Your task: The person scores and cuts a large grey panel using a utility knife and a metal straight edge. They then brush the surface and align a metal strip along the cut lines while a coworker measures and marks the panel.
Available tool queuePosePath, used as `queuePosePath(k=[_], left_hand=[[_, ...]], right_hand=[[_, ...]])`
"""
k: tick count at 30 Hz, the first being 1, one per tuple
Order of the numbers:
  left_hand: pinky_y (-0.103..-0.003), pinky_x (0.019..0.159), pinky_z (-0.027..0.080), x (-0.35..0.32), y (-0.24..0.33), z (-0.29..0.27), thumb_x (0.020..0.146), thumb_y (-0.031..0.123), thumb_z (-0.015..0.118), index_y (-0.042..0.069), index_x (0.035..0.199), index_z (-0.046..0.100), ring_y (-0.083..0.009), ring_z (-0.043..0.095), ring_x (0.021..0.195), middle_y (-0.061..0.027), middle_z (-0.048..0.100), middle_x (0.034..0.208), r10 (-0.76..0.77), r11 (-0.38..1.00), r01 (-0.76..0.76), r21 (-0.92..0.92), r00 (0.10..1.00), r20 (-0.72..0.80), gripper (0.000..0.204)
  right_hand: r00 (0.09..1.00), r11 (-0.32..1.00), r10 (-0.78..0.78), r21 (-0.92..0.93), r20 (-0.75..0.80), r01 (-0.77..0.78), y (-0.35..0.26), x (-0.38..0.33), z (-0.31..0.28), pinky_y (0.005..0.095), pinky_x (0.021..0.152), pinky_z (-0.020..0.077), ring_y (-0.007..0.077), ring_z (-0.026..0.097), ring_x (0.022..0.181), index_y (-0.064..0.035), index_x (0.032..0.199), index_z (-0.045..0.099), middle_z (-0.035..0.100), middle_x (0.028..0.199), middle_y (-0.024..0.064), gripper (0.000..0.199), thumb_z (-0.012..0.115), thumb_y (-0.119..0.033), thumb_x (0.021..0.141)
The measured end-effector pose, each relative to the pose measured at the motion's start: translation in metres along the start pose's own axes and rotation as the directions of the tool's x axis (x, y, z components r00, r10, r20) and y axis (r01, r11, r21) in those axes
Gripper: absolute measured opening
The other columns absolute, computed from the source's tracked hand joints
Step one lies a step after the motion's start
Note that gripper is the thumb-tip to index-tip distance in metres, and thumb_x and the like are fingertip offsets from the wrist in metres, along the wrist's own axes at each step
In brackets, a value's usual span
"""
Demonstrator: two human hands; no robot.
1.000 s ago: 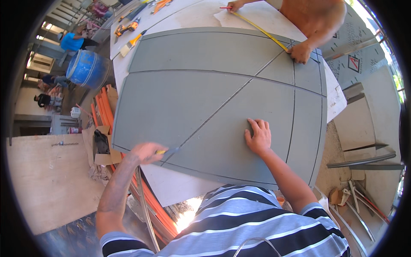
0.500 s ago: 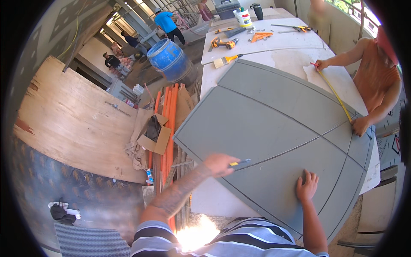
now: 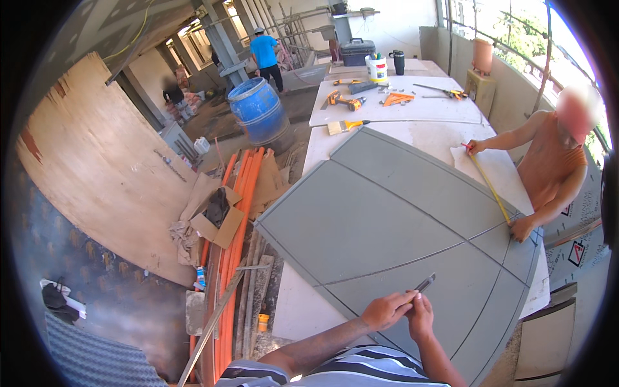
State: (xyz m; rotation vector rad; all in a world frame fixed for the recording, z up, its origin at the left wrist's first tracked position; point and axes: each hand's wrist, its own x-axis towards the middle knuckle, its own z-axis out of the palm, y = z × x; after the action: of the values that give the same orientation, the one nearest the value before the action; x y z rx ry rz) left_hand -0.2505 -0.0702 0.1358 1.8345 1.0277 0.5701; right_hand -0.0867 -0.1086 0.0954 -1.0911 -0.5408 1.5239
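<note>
A utility knife (image 3: 425, 283) points up and away from me over the large grey panel (image 3: 387, 206), its handle partly hidden in my fingers. My left hand (image 3: 385, 311) is closed round the handle end from the left. Close against it, my right hand (image 3: 421, 315) grips the knife with its thumb along the handle. Dark lines cross the grey panel, one of them just beyond the knife. At the right edge of the panel, a co-worker's hands hold a yellow tape measure (image 3: 492, 187) stretched above the surface.
The panel lies on a white table (image 3: 303, 309). Toward the far end are a paintbrush (image 3: 346, 127), a cordless drill (image 3: 343, 101), an orange square (image 3: 395, 99) and a white bucket (image 3: 376, 69). Orange pipes (image 3: 235, 258), a cardboard box (image 3: 221, 222) and a blue barrel (image 3: 258, 113) stand left.
My left hand has moved nearer to me and rightward with the knife. My right hand has lifted off the panel and come to it. The view has tilted up.
</note>
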Motion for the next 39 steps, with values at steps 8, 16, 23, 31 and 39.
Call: queuePosePath(k=[8, 16, 23, 31, 39], left_hand=[[-0.040, 0.091, 0.058, -0.017, -0.005, -0.013, 0.109, 0.025, 0.061, 0.009, 0.146, 0.059, -0.0311, 0.074, 0.106, -0.0167, 0.073, 0.122, -0.006, 0.988, -0.029, -0.150, 0.974, -0.226, 0.041], [-0.036, 0.085, 0.058, -0.018, -0.007, -0.005, 0.108, 0.027, 0.064, 0.004, 0.130, 0.063, -0.0266, 0.076, 0.099, -0.0160, 0.076, 0.107, -0.063, 0.929, -0.037, -0.368, 0.965, -0.256, 0.032], [-0.033, 0.082, 0.058, -0.012, -0.007, -0.012, 0.109, 0.026, 0.065, 0.002, 0.121, 0.066, -0.0194, 0.076, 0.092, -0.0114, 0.078, 0.099, -0.038, 0.905, -0.095, -0.415, 0.953, -0.301, 0.027], [-0.029, 0.065, 0.054, -0.005, -0.018, -0.015, 0.109, 0.034, 0.065, 0.003, 0.116, 0.068, -0.0126, 0.070, 0.075, -0.0084, 0.076, 0.090, -0.066, 0.863, -0.061, -0.501, 0.971, -0.232, 0.032], [-0.023, 0.055, 0.045, 0.013, -0.018, -0.058, 0.105, 0.029, 0.067, 0.004, 0.130, 0.072, -0.0074, 0.057, 0.064, 0.0005, 0.067, 0.082, -0.228, 0.741, 0.187, -0.645, 0.973, 0.020, 0.035]], right_hand=[[0.991, 0.985, 0.053, -0.167, 0.126, -0.031, -0.022, -0.003, 0.018, 0.0349, 0.083, 0.0562, 0.0176, 0.068, 0.090, -0.0025, 0.117, 0.065, 0.072, 0.102, 0.0078, 0.030, 0.052, -0.029, 0.113], [0.985, 0.901, -0.004, -0.427, 0.171, 0.078, -0.036, 0.002, 0.019, 0.0333, 0.082, 0.0552, 0.0162, 0.066, 0.086, 0.0006, 0.110, 0.067, 0.071, 0.095, 0.0078, 0.033, 0.053, -0.029, 0.113], [0.994, 0.859, 0.006, -0.509, 0.113, 0.053, -0.051, 0.003, 0.034, 0.0339, 0.083, 0.0568, 0.0178, 0.069, 0.086, 0.0049, 0.108, 0.068, 0.072, 0.095, 0.0110, 0.031, 0.055, -0.023, 0.111], [0.982, 0.839, 0.118, -0.544, 0.148, -0.019, -0.053, 0.016, 0.024, 0.0348, 0.088, 0.0573, 0.0203, 0.072, 0.094, 0.0068, 0.116, 0.071, 0.075, 0.104, 0.0127, 0.036, 0.058, -0.026, 0.111], [0.950, 0.841, 0.188, -0.540, 0.249, -0.025, -0.038, 0.026, 0.008, 0.0393, 0.099, 0.0525, 0.0233, 0.069, 0.107, 0.0034, 0.128, 0.068, 0.075, 0.111, 0.0117, 0.056, 0.047, -0.047, 0.115]])
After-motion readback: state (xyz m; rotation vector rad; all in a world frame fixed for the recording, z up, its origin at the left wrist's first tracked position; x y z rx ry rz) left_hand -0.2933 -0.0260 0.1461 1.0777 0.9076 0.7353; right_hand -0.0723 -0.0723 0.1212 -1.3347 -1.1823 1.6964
